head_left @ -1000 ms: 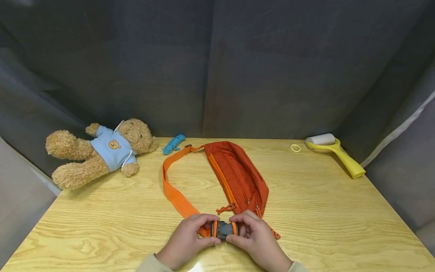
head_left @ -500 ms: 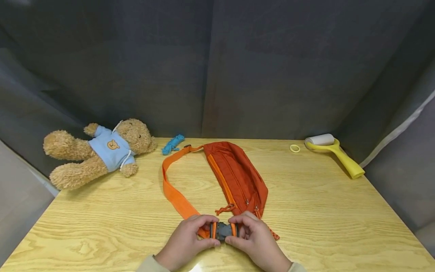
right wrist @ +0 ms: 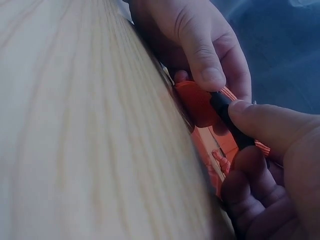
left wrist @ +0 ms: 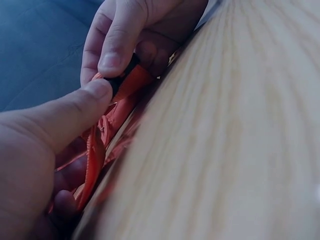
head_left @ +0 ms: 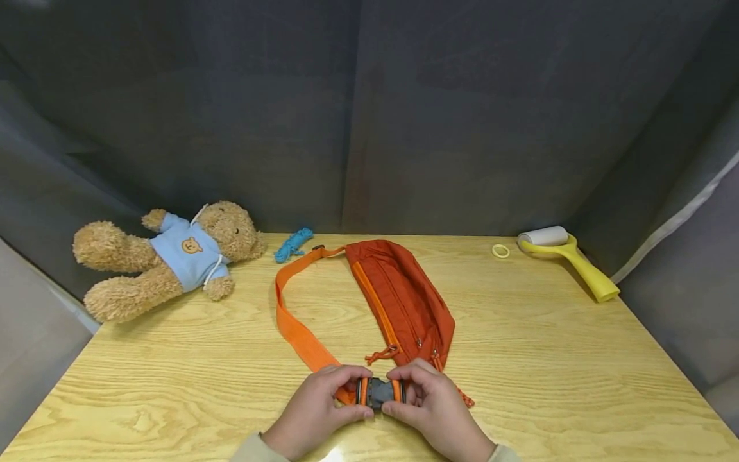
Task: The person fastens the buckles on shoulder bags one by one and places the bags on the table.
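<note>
The left hand (head_left: 317,405) was clamped with thumb and forefinger on one end of the dark buckle (head_left: 381,393), and the right hand (head_left: 433,403) pinched its other end in the same way. The buckle was at the near end of the red waist bag (head_left: 404,301), and its two halves looked joined. The orange strap (head_left: 300,337) went from the buckle in a wide loop, left of the bag, to the bag's far end. The bag, a container with zips, lay rather flat on the wooden table (head_left: 548,359); its inside was hidden, so what it held I could not tell.

The right wrist view showed the narrow side of the buckle and the curled lower fingers, which the head view mostly covered. The left wrist view showed the strap's edge passing by the left fingers.

Only the head view showed the farther things: left of the bag, a blue cord bundle (head_left: 293,245) and, beyond it, a teddy bear (head_left: 187,253) in a blue top; right of the bag, a yellow ring (head_left: 500,251), then a yellow-handled roller (head_left: 583,266). Behind the bag hung a dark curtain (head_left: 369,115).
</note>
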A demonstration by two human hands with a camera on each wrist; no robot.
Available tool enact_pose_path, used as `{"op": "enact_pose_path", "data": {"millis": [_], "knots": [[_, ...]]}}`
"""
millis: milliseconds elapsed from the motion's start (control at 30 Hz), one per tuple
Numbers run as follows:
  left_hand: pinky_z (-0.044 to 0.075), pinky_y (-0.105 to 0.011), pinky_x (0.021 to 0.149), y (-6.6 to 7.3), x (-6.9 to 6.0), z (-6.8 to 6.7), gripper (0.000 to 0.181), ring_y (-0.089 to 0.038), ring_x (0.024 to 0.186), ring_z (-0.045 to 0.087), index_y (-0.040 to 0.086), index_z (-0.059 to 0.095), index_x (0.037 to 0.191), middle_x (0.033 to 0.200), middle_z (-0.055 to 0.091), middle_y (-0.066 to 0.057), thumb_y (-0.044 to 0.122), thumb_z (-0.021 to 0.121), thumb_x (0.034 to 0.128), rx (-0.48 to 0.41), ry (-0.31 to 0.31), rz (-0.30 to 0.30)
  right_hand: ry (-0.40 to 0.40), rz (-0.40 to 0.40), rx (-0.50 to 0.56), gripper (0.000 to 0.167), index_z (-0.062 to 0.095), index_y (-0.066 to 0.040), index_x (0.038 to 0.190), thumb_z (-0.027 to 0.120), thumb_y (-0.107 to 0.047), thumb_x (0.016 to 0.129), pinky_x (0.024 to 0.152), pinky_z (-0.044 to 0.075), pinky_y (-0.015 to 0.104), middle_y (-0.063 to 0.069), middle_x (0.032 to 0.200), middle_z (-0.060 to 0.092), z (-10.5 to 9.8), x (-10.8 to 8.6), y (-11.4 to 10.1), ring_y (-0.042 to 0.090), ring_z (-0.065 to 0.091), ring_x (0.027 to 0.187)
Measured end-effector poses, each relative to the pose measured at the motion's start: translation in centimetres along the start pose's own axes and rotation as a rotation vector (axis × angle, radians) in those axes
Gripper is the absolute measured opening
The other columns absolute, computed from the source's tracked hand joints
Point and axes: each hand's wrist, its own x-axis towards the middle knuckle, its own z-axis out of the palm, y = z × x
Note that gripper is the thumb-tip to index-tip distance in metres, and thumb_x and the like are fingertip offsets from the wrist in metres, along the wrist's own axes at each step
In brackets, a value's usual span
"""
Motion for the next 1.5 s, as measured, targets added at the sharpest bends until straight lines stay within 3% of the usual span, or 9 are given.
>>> {"op": "enact_pose_path", "data": {"millis": [300,1167,1500], "knots": [[0.050,-0.026,0.078,-0.15,-0.08,0.00,0.049,-0.004,0.090,0.057,0.029,0.067,0.126,0.103,0.063,0.014,0.046,0.079,0.0822,-0.002,-0.008,0.007,-0.002,-0.037,0.033,0.037,0.071,-0.008,0.108,0.087,-0.026,0.080,0.055,0.047,0.020,0.002,0.091,0.058,0.04,-0.17,0.05,0.005,0.052,0.065],[0.049,-0.025,0.076,0.20,0.08,0.23,0.050,-0.003,0.086,0.057,0.025,0.068,0.123,0.096,0.063,0.017,0.044,0.083,0.0789,-0.017,0.015,-0.030,0.019,0.012,0.040,0.036,0.070,-0.008,0.109,0.087,-0.022,0.079,0.056,0.046,0.020,0.002,0.089,0.055,0.29,-0.17,-0.24,0.006,0.051,0.066],[0.050,-0.025,0.075,0.35,0.07,0.20,0.051,-0.003,0.086,0.057,0.024,0.069,0.123,0.096,0.064,0.016,0.046,0.081,0.0792,-0.016,0.030,-0.015,0.039,0.007,0.025,0.036,0.071,-0.008,0.107,0.088,-0.020,0.078,0.056,0.045,0.019,0.001,0.087,0.054,0.36,-0.27,-0.34,0.006,0.051,0.066]]}}
